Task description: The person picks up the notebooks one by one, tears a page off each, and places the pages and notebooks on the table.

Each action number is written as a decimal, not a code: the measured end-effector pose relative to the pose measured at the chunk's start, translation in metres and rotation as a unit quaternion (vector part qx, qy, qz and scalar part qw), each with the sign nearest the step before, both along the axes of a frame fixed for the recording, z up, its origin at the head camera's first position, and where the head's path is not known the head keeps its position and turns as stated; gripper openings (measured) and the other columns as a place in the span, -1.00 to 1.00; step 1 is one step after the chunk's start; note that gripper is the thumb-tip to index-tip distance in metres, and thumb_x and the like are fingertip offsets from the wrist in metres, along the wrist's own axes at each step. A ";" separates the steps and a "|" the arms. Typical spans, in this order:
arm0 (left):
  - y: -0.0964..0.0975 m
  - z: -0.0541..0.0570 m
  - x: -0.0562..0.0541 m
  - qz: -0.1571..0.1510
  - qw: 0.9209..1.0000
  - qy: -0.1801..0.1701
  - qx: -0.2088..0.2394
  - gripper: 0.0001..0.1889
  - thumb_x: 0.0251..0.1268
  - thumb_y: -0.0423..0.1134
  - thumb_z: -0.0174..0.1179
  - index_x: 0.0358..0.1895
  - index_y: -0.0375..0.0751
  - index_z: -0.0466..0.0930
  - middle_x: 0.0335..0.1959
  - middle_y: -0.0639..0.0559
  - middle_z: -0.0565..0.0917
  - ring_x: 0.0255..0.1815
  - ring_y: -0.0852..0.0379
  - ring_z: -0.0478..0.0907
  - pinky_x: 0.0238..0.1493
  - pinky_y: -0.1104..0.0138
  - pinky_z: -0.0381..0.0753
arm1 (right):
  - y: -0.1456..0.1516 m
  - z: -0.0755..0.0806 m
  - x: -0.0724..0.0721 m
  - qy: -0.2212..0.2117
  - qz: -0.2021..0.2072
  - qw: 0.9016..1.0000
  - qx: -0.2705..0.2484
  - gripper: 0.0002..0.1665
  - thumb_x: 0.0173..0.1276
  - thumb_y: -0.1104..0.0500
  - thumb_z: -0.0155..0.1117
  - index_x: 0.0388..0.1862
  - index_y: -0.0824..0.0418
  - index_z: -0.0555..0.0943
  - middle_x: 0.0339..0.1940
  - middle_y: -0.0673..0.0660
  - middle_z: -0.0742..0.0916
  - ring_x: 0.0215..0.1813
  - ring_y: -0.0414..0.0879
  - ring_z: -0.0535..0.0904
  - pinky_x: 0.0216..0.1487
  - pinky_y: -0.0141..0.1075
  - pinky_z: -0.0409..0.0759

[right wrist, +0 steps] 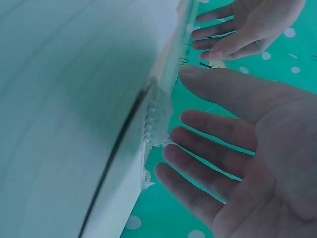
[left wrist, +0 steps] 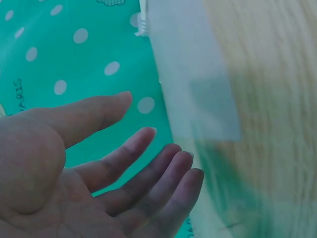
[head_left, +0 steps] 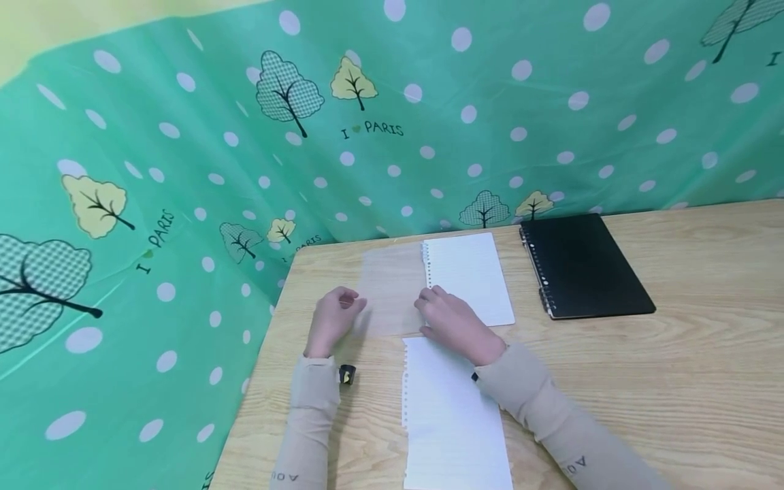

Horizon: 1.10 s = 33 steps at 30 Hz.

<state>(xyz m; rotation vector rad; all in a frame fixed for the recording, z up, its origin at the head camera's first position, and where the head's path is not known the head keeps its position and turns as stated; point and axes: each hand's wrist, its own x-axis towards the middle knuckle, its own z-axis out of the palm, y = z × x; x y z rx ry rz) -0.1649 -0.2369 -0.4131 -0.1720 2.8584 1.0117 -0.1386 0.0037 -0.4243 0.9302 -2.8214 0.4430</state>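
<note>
A loose-leaf notebook lies spread on the table, its translucent cover turned to the left and its white lined pages on the right. Clear binder rings run between the two. My left hand hovers at the cover's left edge, fingers loosely bent and holding nothing. Over the lower end of the rings is my right hand, its relaxed fingers spread beside them with nothing gripped. Below it lies a loose lined sheet with a row of holes down its left side, partly covered by the right forearm.
A black ring notebook lies closed to the right of the open one. A small black object sits beside my left wrist. Behind the wooden table hangs a green dotted cloth.
</note>
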 end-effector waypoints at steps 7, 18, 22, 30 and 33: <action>-0.005 -0.004 -0.002 -0.002 1.000 -0.003 -0.011 -0.63 0.39 -0.08 0.21 0.07 -0.30 0.59 0.03 -0.22 0.66 0.06 -0.14 0.59 0.11 0.02 0.56 | -0.003 -0.008 0.000 0.010 0.002 1.000 0.008 -0.62 0.15 0.25 0.52 -0.06 0.37 0.69 -0.10 0.22 0.69 -0.11 0.02 0.56 -0.05 -0.26 0.65; -0.008 -0.008 -0.004 0.001 1.000 -0.010 -0.017 -0.63 0.38 -0.09 0.22 0.05 -0.31 0.59 0.02 -0.22 0.67 0.05 -0.12 0.61 0.11 0.03 0.57 | -0.006 -0.011 0.001 0.047 0.001 0.999 0.020 -0.71 0.15 0.26 0.51 -0.16 0.38 0.72 -0.21 0.21 0.68 -0.19 0.01 0.55 -0.21 -0.31 0.69; -0.008 -0.008 -0.004 0.006 1.000 -0.015 -0.020 -0.63 0.39 -0.09 0.22 0.07 -0.32 0.59 0.02 -0.22 0.68 0.04 -0.12 0.61 0.12 0.03 0.58 | -0.007 -0.012 0.001 0.046 0.002 0.999 0.019 -0.76 0.20 0.28 0.45 -0.17 0.40 0.72 -0.24 0.22 0.67 -0.20 0.02 0.56 -0.25 -0.30 0.70; -0.007 -0.007 -0.002 0.014 0.999 -0.020 -0.022 -0.62 0.38 -0.10 0.23 0.07 -0.34 0.60 -0.02 -0.22 0.69 -0.03 -0.10 0.64 0.04 0.09 0.63 | -0.005 -0.011 0.003 0.048 0.020 0.998 0.017 -0.79 0.30 0.26 0.38 -0.16 0.39 0.72 -0.23 0.21 0.70 -0.17 0.00 0.60 -0.19 -0.31 0.71; -0.007 -0.007 -0.002 0.018 0.999 -0.021 -0.021 -0.61 0.37 -0.10 0.24 0.06 -0.35 0.61 -0.02 -0.24 0.69 -0.01 -0.12 0.64 0.06 0.08 0.61 | -0.004 -0.011 0.003 0.049 0.026 0.998 0.020 -0.77 0.32 0.24 0.38 -0.14 0.39 0.72 -0.20 0.21 0.71 -0.14 -0.01 0.62 -0.15 -0.33 0.71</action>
